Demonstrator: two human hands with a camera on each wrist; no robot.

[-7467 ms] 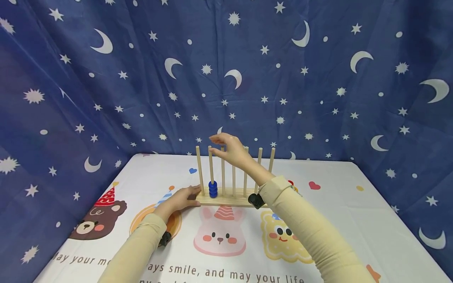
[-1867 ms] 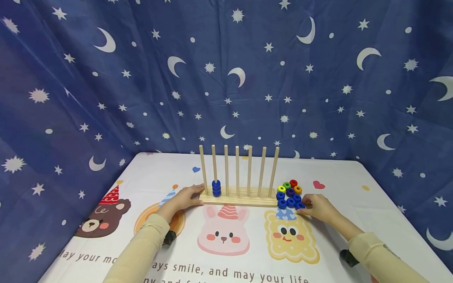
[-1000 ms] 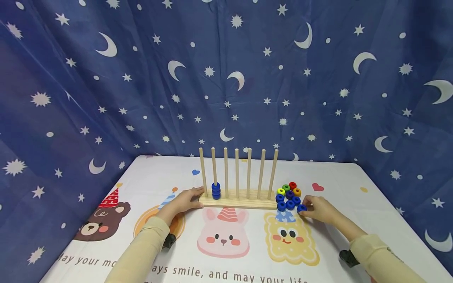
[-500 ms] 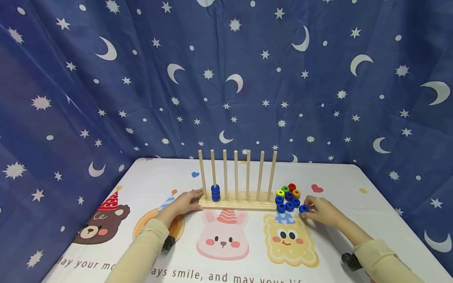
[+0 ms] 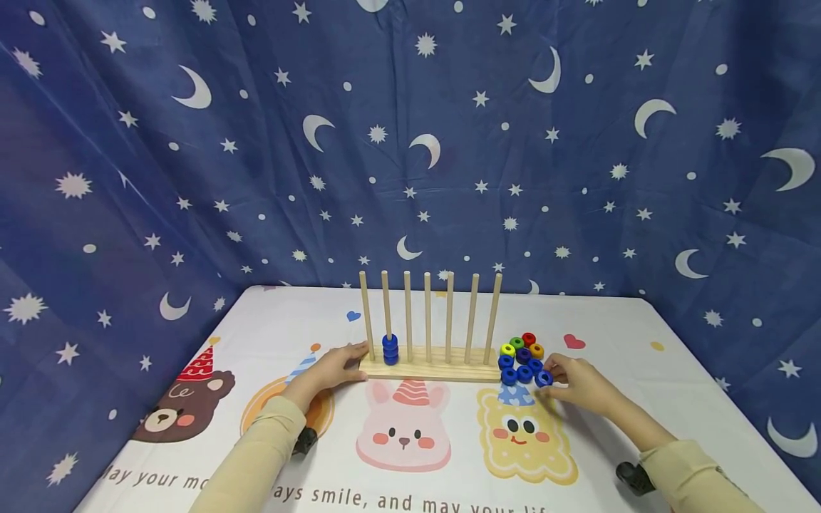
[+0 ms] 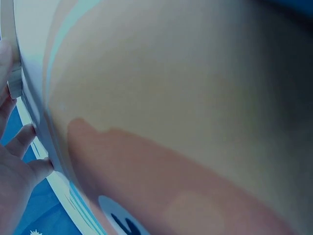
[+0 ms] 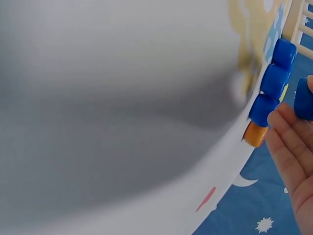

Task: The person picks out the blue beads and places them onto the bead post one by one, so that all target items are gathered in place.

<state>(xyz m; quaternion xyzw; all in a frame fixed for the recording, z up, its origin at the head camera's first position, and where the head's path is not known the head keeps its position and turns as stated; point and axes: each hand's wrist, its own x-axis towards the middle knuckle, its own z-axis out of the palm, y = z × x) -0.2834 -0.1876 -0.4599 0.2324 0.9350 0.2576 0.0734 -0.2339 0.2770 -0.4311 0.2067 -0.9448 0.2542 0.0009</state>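
A wooden peg stand [image 5: 442, 371] with several upright pegs stands on the table; a short stack of blue beads [image 5: 390, 350] sits low on its second peg from the left. My left hand [image 5: 328, 369] holds the stand's left end, thumb at the front and fingers toward the back; the left wrist view catches its fingertips [image 6: 43, 169] by the cloth. To the right of the stand, my right hand [image 5: 580, 383] pinches one blue bead [image 5: 544, 378], its hole facing the camera. In the right wrist view this bead [image 7: 304, 100] shows apart from the row of beads [image 7: 275, 81].
Loose beads crowd at the stand's right end: several blue ones [image 5: 524, 374], a yellow [image 5: 507, 350], a green [image 5: 517, 343], a red [image 5: 529, 338] and an orange [image 5: 536, 350]. A white printed cloth [image 5: 603, 324] covers the table; a blue starry curtain [image 5: 410, 142] hangs behind.
Earlier my right hand was above the second peg, then went down to the loose beads. It drew one blue bead to the right and has now tilted it up. The left hand stays at the stand.
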